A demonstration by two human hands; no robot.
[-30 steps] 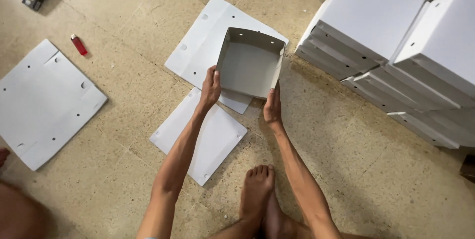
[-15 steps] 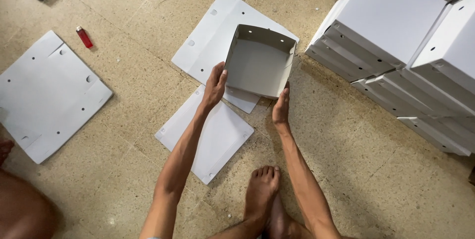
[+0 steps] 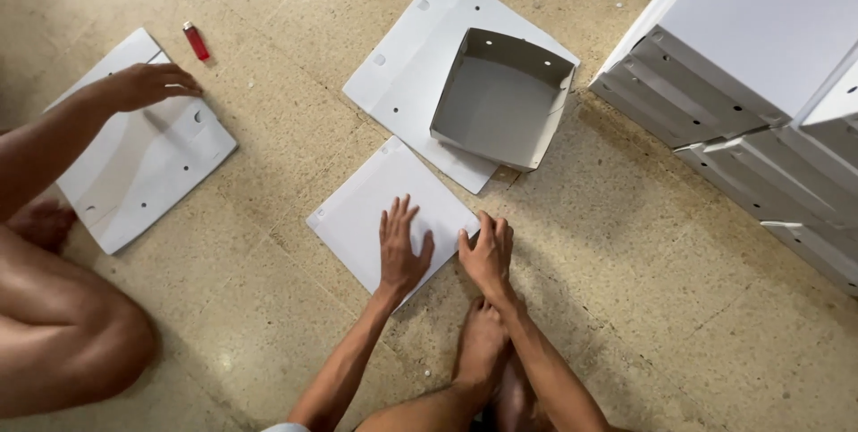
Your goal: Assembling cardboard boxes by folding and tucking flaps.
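The flat white card (image 3: 362,213) lies on the floor (image 3: 626,307). The left hand (image 3: 400,249) rests flat on it, fingers spread, holding nothing. The right hand (image 3: 485,251) curls its grip on the card's near edge. Behind stands an open white box (image 3: 500,101). Another person's hand (image 3: 143,85) touches a second sheet (image 3: 143,173).

Flat white cardboard sheet (image 3: 375,218), roughly square, lying tilted like a diamond on the speckled floor (image 3: 626,307). Unfolded, plain, near corner under the left hand (image 3: 400,251), right edge met by the right hand (image 3: 485,253). Far corner just beside a larger punched sheet (image 3: 411,66).
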